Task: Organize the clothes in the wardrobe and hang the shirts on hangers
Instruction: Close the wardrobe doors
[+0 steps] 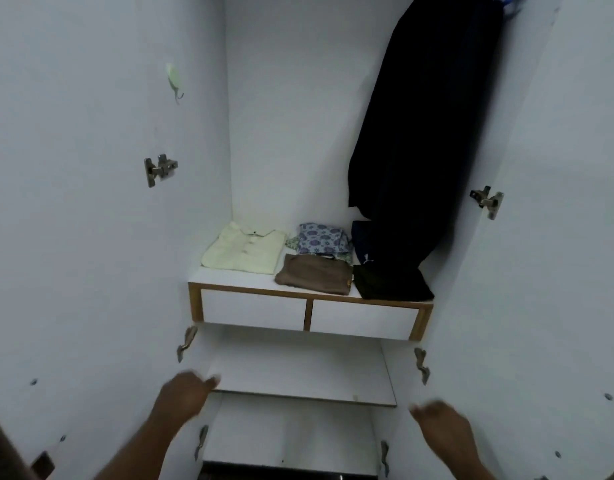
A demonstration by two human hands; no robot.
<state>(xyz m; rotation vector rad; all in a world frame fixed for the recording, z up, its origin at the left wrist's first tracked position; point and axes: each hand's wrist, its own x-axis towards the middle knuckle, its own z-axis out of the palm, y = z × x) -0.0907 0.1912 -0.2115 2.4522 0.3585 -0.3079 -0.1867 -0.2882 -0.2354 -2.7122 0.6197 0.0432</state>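
Wardrobe [291,116]: white inside, both doors open, metal hinges on the side walls.
Drawer unit [309,308]: two white fronts framed in wood edging. Its top carries the folded clothes.
Pale yellow shirt [245,251]: folded flat, collar to the back, button placket showing. It lies at the left end of the unit's top.
Patterned cloth [321,237]: purple and blue floral print, folded, at the back centre.
Brown garment [316,278]: folded, in front of the patterned cloth, near the front edge.
Black garment [390,284]: folded, at the right end, just beside the brown one.
Dark hanging garment [430,116]: long, near-black, hung high at the right. Its hem reaches the folded pile.
Blue hanger [510,2]: only a part shows at the top edge.
Lower shelf [298,372]: white board under the drawers.
Left hand [184,393]: blurred, fingertips at the shelf's front left corner. Contact or grip cannot be told.
Right hand [437,420]: blurred, fingers loosely extended and holding nothing, near the right wall.
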